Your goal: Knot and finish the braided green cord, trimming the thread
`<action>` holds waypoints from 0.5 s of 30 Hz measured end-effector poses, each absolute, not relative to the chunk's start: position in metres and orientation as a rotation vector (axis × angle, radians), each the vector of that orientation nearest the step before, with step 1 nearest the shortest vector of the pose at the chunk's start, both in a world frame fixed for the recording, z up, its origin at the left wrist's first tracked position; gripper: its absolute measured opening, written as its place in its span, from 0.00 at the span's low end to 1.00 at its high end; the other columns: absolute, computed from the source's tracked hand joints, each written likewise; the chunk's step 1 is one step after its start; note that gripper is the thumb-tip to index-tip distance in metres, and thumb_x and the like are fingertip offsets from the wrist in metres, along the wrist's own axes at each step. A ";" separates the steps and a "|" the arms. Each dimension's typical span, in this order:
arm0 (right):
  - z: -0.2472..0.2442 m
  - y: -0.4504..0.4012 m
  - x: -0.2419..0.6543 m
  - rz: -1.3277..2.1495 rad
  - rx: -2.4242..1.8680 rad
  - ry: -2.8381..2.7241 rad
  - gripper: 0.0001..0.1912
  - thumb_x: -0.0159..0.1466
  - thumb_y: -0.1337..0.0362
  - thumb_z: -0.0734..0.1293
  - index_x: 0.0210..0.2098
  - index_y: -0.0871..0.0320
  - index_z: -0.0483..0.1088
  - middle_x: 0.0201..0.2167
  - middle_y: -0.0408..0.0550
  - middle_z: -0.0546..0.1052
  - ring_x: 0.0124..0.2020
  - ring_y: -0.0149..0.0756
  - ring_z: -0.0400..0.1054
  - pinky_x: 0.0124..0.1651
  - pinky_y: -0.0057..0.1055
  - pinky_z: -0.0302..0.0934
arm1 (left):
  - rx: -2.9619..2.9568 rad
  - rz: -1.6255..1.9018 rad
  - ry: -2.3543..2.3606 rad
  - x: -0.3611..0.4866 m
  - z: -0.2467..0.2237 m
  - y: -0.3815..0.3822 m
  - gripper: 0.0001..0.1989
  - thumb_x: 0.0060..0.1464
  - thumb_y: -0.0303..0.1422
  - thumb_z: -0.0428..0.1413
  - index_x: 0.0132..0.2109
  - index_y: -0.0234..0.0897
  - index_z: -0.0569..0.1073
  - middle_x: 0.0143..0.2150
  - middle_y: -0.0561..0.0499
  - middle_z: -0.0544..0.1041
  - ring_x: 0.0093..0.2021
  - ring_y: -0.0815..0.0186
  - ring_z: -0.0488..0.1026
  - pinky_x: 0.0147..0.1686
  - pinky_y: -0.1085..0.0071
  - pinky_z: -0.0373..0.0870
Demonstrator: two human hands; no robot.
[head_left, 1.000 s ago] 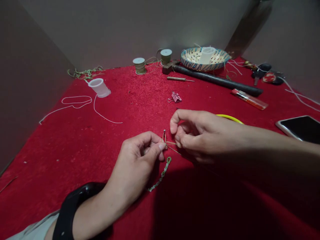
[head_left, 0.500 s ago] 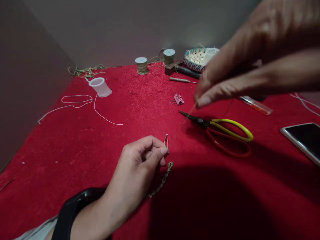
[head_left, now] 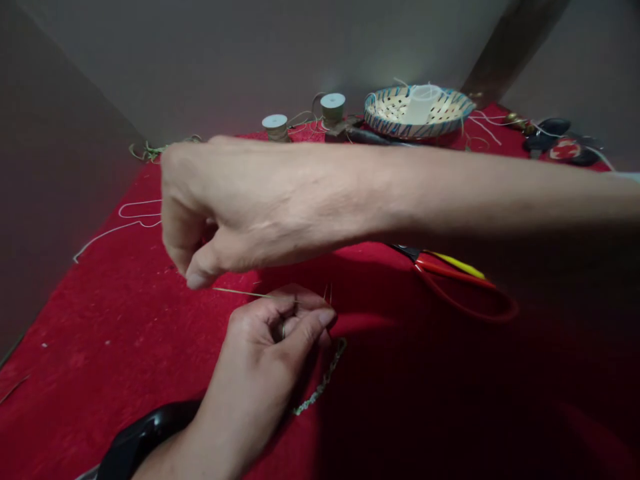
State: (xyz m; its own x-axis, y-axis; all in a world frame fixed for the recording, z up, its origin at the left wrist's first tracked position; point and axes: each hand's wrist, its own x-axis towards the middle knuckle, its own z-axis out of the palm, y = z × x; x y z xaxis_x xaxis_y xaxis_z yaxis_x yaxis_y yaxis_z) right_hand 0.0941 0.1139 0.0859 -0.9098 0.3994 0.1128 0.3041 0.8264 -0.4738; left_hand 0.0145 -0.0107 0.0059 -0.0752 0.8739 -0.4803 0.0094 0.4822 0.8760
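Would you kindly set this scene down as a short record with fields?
Left hand: thumb and forefinger pinching thin cord
Right hand: higher in the picture, fingertips by the cord's end; grip unclear
Nearby: pale green strand on red cloth, beside the left hand
Right side: scissors, partly hidden by the right forearm
Back: woven basket holding a white container

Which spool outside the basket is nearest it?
The white-topped olive spool on the right; the white-topped tan spool stands farther from the blue-trimmed woven basket.
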 end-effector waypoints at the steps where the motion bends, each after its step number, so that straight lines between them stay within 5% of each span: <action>1: 0.082 0.115 0.090 0.658 -0.536 -2.817 0.17 0.62 0.71 0.79 0.22 0.57 0.71 0.11 0.26 0.59 0.23 0.20 0.60 0.24 0.22 0.52 | 0.812 0.852 1.483 0.014 0.006 -0.011 0.11 0.54 0.39 0.70 0.32 0.37 0.80 0.22 0.53 0.74 0.22 0.69 0.66 0.19 0.77 0.61; 7: 0.065 0.134 0.104 0.556 -0.776 -2.819 0.17 0.60 0.79 0.65 0.20 0.55 0.64 0.14 0.30 0.57 0.25 0.26 0.59 0.31 0.29 0.49 | 0.763 0.745 1.469 0.010 0.007 -0.011 0.16 0.57 0.43 0.67 0.28 0.38 0.76 0.17 0.57 0.70 0.15 0.75 0.56 0.14 0.78 0.52; 15: 0.048 0.125 0.150 0.663 -0.773 -2.717 0.14 0.59 0.80 0.62 0.27 0.57 0.74 0.21 0.32 0.67 0.26 0.25 0.58 0.33 0.28 0.50 | 0.780 0.775 1.431 0.008 0.007 -0.012 0.17 0.59 0.42 0.67 0.27 0.39 0.75 0.16 0.60 0.65 0.15 0.75 0.52 0.15 0.78 0.49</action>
